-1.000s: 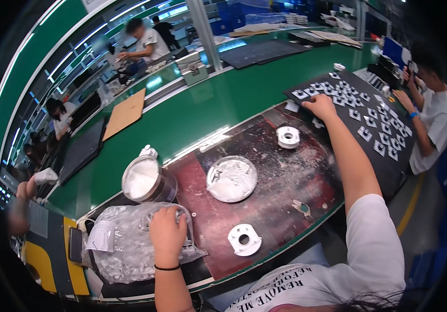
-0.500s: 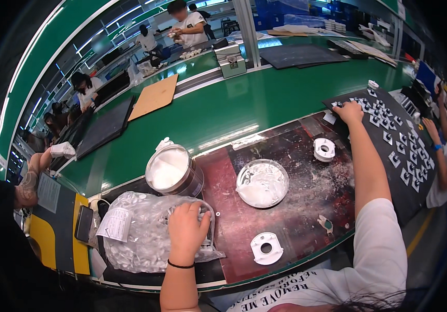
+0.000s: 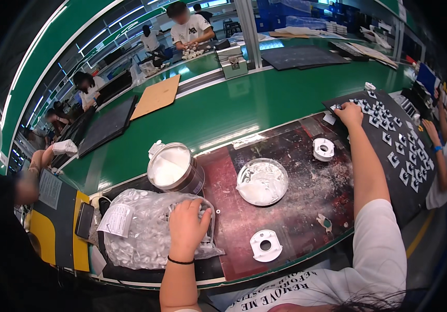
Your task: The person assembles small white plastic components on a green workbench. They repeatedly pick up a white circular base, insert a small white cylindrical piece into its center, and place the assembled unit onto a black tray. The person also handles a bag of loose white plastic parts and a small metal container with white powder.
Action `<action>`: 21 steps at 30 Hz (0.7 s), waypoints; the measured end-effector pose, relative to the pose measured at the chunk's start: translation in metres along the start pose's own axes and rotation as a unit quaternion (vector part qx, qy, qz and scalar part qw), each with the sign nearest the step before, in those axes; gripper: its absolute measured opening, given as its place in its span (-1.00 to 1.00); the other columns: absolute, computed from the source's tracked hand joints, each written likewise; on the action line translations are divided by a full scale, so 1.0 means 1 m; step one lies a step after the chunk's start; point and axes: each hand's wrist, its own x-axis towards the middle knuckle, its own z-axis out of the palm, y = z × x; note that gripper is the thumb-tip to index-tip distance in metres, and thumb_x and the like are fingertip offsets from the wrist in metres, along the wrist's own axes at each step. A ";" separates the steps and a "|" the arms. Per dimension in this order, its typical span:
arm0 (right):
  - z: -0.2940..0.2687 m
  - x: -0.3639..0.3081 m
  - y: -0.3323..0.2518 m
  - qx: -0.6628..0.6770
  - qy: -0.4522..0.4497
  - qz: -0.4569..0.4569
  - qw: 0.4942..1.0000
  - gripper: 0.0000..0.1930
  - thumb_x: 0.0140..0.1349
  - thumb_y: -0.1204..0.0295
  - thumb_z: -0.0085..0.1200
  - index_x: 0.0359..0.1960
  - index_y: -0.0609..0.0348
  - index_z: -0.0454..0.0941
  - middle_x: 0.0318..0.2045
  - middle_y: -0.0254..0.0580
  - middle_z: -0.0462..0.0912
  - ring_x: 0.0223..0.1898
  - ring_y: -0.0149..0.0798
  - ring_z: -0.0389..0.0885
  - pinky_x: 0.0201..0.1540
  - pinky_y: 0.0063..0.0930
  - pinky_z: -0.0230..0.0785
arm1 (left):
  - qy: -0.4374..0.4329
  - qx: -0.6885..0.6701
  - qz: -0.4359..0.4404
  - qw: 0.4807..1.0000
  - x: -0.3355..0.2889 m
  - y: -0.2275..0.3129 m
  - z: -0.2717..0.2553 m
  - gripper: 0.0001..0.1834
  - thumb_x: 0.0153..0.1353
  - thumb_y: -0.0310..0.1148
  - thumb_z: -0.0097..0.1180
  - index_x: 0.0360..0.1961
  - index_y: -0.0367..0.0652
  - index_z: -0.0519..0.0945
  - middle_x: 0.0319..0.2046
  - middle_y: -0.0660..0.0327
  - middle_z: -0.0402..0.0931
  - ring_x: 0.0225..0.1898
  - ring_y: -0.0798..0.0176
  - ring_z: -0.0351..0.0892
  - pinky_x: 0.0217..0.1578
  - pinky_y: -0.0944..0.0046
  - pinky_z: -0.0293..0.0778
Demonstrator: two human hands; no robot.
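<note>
My left hand (image 3: 187, 222) rests at the mouth of a clear plastic bag (image 3: 143, 247) full of small white parts. Its thumb stands apart from the fingers, whose tips dip among the parts. At the far left corner of a black board (image 3: 385, 179), my right hand (image 3: 349, 113) is closed on a small white part with a dark centre (image 3: 337, 107), partly hidden by the fingers. Several similar parts sit in rows on that board. Between my arms lie a round dish of white paste (image 3: 260, 190), a white ring-shaped fixture (image 3: 323, 150) and a flat white plate with a hole (image 3: 266, 246).
Behind the bag stands an open tin of white paste (image 3: 169, 169). A green bench surface (image 3: 218, 119) runs behind, with a tan board (image 3: 156, 97) and black sheets (image 3: 302, 55) on it. People work on the far side and at both edges. A phone (image 3: 84, 222) lies left of the bag.
Both my hands stay nearly in place; the right has shifted very slightly at the board's corner. Across the bench, a person's hands have lowered to a heap of white parts.
</note>
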 end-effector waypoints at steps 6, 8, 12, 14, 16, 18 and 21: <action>0.006 0.001 0.002 0.007 -0.008 -0.025 1.000 -0.55 -0.07 0.01 0.15 -0.18 -0.03 0.65 -0.18 -0.16 0.65 -0.03 -0.14 0.52 -0.01 -0.20 0.29 | -0.002 -0.009 0.002 1.000 0.001 -0.001 0.000 -0.69 0.02 -0.24 0.21 -0.24 -0.19 0.59 -0.36 0.06 0.54 -0.26 -0.03 0.50 -0.22 0.05 0.40; 0.008 0.001 0.003 0.009 -0.010 -0.030 0.999 -0.53 -0.07 -0.01 0.17 -0.17 -0.03 0.64 -0.18 -0.14 0.64 -0.02 -0.13 0.52 -0.01 -0.20 0.28 | -0.001 -0.009 0.002 1.000 0.001 -0.002 0.001 -0.69 0.02 -0.24 0.21 -0.24 -0.19 0.59 -0.37 0.06 0.54 -0.26 -0.03 0.50 -0.23 0.05 0.40; 0.002 -0.006 -0.001 0.011 -0.018 -0.033 0.999 -0.50 -0.09 -0.03 0.19 -0.15 -0.03 0.64 -0.19 -0.15 0.65 -0.01 -0.14 0.52 0.03 -0.22 0.24 | -0.002 -0.009 0.000 1.000 0.000 -0.002 0.000 -0.69 0.01 -0.24 0.21 -0.24 -0.19 0.59 -0.38 0.06 0.54 -0.27 -0.03 0.50 -0.23 0.05 0.40; 0.001 -0.009 -0.001 0.009 -0.012 -0.040 0.999 -0.50 -0.10 -0.02 0.21 -0.15 -0.03 0.64 -0.21 -0.15 0.66 -0.02 -0.14 0.53 0.05 -0.23 0.23 | -0.001 -0.009 0.003 1.000 0.000 -0.001 -0.001 -0.69 0.01 -0.24 0.21 -0.25 -0.19 0.59 -0.38 0.06 0.54 -0.27 -0.03 0.50 -0.23 0.05 0.40; 0.004 -0.008 0.000 0.007 -0.004 -0.048 0.999 -0.49 -0.11 -0.02 0.23 -0.15 -0.03 0.64 -0.21 -0.13 0.66 -0.04 -0.14 0.54 0.04 -0.22 0.24 | -0.001 -0.008 0.003 1.000 0.000 0.000 -0.002 -0.69 0.01 -0.24 0.21 -0.25 -0.19 0.59 -0.38 0.06 0.54 -0.27 -0.03 0.50 -0.23 0.05 0.40; 0.003 -0.009 -0.001 0.005 -0.005 -0.049 0.999 -0.50 -0.11 0.00 0.24 -0.15 -0.02 0.64 -0.21 -0.13 0.66 -0.06 -0.14 0.56 0.03 -0.23 0.26 | -0.001 -0.009 0.003 1.000 0.000 0.001 -0.002 -0.69 0.02 -0.24 0.21 -0.25 -0.19 0.59 -0.38 0.07 0.54 -0.27 -0.03 0.50 -0.24 0.05 0.40; -0.003 -0.012 -0.004 0.005 0.002 -0.055 0.998 -0.50 -0.10 0.01 0.25 -0.15 0.01 0.64 -0.22 -0.11 0.66 -0.08 -0.12 0.57 0.00 -0.25 0.31 | -0.003 -0.008 0.002 1.000 -0.001 -0.001 -0.002 -0.69 0.01 -0.26 0.22 -0.25 -0.21 0.58 -0.39 0.06 0.53 -0.27 -0.03 0.50 -0.23 0.05 0.40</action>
